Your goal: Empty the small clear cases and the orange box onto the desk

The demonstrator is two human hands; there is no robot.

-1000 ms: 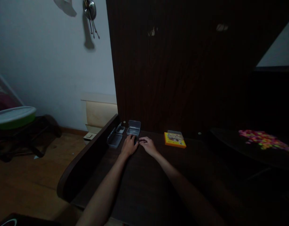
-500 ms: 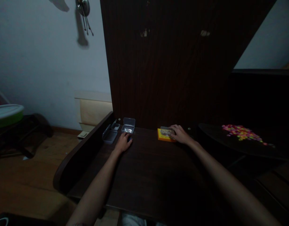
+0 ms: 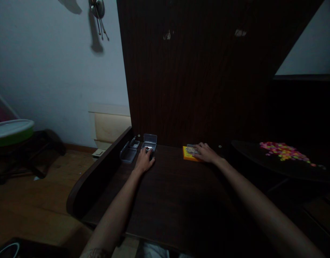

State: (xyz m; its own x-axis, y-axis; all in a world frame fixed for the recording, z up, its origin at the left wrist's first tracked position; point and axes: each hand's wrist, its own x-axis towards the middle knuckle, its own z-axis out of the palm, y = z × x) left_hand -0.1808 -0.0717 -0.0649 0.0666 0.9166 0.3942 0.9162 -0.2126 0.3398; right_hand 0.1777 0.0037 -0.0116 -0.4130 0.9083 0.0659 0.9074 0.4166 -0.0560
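My left hand (image 3: 144, 162) reaches to the front of a small clear plastic box (image 3: 150, 138) whose lid stands up. Its fingers are apart, the thumb stretched out to the right, and a small dark thing (image 3: 147, 149) shows by the fingertips in the box; its kind is too small to tell. To the right, my right hand (image 3: 206, 153) is closed over the right end of another clear plastic box (image 3: 192, 149), which lies on a flat yellow box (image 3: 187, 155). What is inside that clear box is hard to make out.
Two more open clear boxes, a larger one (image 3: 128, 155) and a smaller one (image 3: 134, 144), stand by the raised left side board (image 3: 100, 168). Many small colourful pieces (image 3: 284, 151) lie on a dark surface at right. A dark upright panel (image 3: 192, 82) closes the back.
My left hand has moved forward to the open clear box, and its thumb has spread from the fingers, where a small bluish thing showed before. My right hand stays at the yellow box.
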